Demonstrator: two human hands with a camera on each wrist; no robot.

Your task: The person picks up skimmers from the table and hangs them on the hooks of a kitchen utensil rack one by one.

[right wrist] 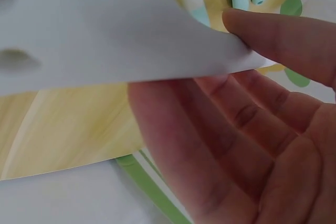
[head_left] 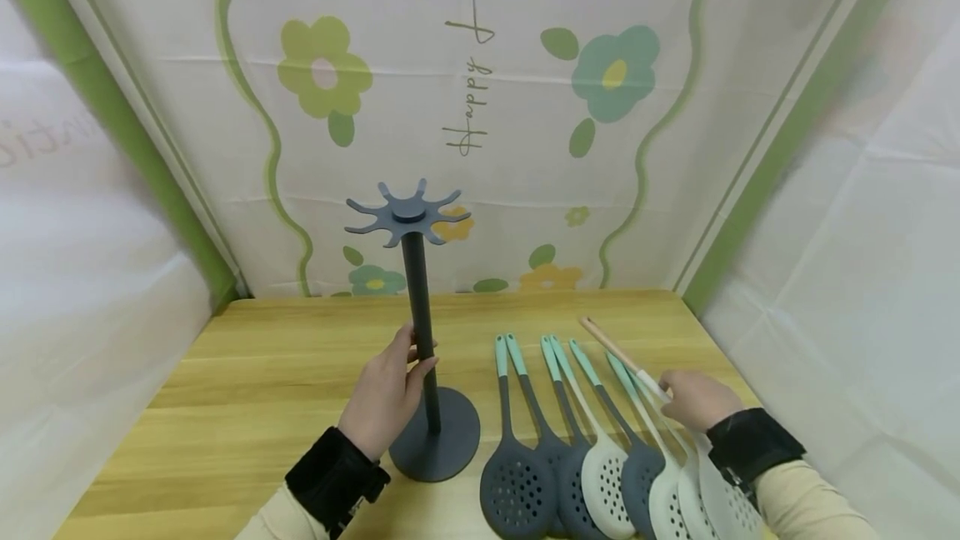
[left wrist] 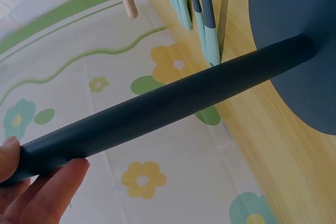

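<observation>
A dark grey utensil stand (head_left: 417,294) rises upright from a round base (head_left: 461,432), with a ring of hooked arms at its top. My left hand (head_left: 384,390) grips its pole about midway, thumb on one side and fingers on the other; the left wrist view shows the fingertips on the pole (left wrist: 152,108). My right hand (head_left: 701,400) pinches a white skimmer near where its neck meets the perforated head (head_left: 731,498). The skimmer's pale pink handle (head_left: 611,346) points away to the back left. In the right wrist view its white head (right wrist: 100,30) fills the upper left.
Several grey and white skimmers with mint handles lie side by side right of the stand, among them a grey one (head_left: 517,486) and a white one (head_left: 603,473). The wooden table (head_left: 240,407) meets a flower-printed cloth wall (head_left: 510,190) behind, with more cloth at both sides.
</observation>
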